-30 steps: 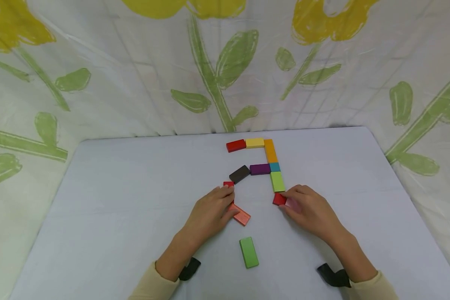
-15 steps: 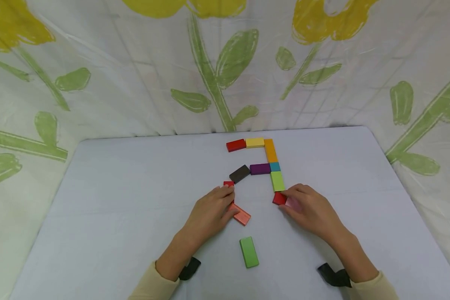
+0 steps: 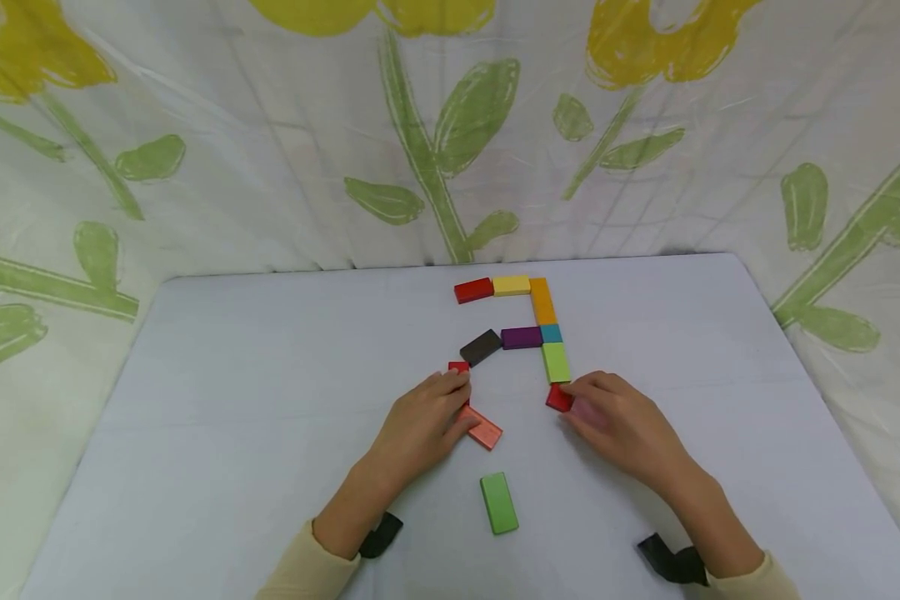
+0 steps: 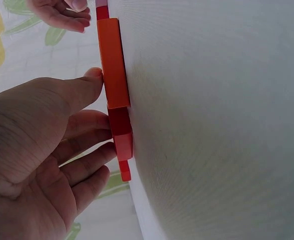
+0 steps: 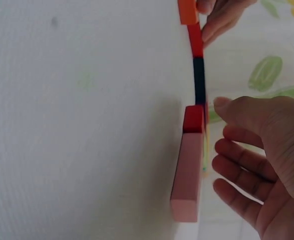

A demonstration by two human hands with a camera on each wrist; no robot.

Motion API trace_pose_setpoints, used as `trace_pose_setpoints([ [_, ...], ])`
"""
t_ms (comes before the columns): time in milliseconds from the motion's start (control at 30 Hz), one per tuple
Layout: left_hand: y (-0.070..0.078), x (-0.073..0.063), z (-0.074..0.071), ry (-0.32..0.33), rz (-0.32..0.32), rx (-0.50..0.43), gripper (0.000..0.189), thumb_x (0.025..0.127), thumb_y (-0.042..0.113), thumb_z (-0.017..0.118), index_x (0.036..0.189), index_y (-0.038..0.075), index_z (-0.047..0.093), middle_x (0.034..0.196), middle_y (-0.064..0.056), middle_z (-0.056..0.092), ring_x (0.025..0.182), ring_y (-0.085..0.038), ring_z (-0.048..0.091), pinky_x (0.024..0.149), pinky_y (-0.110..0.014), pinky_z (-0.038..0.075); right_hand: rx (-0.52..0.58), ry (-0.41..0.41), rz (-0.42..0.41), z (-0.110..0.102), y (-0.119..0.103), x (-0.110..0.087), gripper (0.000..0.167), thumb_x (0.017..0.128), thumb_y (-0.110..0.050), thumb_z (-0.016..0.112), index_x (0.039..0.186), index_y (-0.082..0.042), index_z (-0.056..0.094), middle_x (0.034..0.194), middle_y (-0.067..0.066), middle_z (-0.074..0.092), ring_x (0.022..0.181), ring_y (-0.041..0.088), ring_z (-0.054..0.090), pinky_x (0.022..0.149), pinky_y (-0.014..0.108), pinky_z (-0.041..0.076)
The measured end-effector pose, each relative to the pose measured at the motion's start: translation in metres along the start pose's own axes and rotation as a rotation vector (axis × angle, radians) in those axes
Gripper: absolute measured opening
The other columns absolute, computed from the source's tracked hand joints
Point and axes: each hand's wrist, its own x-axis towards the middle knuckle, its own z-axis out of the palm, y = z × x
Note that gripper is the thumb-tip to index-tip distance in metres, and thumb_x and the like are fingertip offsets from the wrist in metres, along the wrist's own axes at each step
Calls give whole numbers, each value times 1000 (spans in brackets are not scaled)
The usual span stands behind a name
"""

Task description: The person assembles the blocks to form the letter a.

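My left hand (image 3: 422, 425) rests at the near left of a line of coloured blocks. Its fingertips touch a red block (image 4: 121, 135) and its thumb lies at the side of an orange-coral block (image 3: 486, 429). Over a pink block (image 5: 188, 165) at the right end of the line is my right hand (image 3: 624, 425), its fingers loosely bent. The right wrist view shows a gap between those fingers and the pink block. A small red block (image 3: 559, 397) adjoins the pink one, which the hand mostly covers in the head view.
A green block (image 3: 499, 503) lies alone nearer the body. Farther off, the line continues with lime (image 3: 556, 362), teal (image 3: 551, 333), purple (image 3: 521, 337), dark (image 3: 481, 347), orange (image 3: 543, 302), yellow (image 3: 512, 286) and red (image 3: 473, 290) blocks on the white table (image 3: 270, 375).
My right hand has shifted very slightly, and its thumb has drawn a little away from the small red block. My left hand and the blocks stay in place.
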Motion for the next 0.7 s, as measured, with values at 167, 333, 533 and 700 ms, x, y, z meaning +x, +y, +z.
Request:
trace_pose_setpoints([
  [167, 1, 1, 1, 2, 5, -10, 47, 96, 30, 80, 134, 2, 72, 143, -10, 69, 138, -24, 63, 122, -41, 46, 7, 7, -35, 0, -10, -5, 40, 84, -21, 92, 121, -15, 79, 116, -1, 74, 106, 16, 70, 86, 39, 67],
  [333, -1, 2, 2, -15, 6, 5, 52, 96, 33, 80, 137, 3, 70, 145, -9, 68, 140, -24, 62, 123, -41, 46, -1, 12, -79, 5, -23, -13, 39, 82, -22, 93, 118, -15, 80, 115, -3, 74, 105, 14, 70, 87, 36, 67],
  [533, -5, 1, -2, -53, 5, 7, 65, 89, 39, 86, 141, 6, 68, 150, -6, 65, 144, -23, 59, 122, -40, 47, 34, -46, -156, 17, -40, -25, 36, 83, -24, 92, 116, -18, 80, 115, -9, 73, 108, 9, 69, 90, 32, 65],
  [700, -7, 1, -3, -54, 22, -7, 70, 86, 42, 87, 142, 5, 67, 151, -7, 65, 144, -24, 59, 121, -40, 47, 117, -138, -249, 26, -52, -35, 35, 88, -26, 87, 121, -22, 78, 122, -14, 70, 115, 6, 67, 95, 32, 63],
])
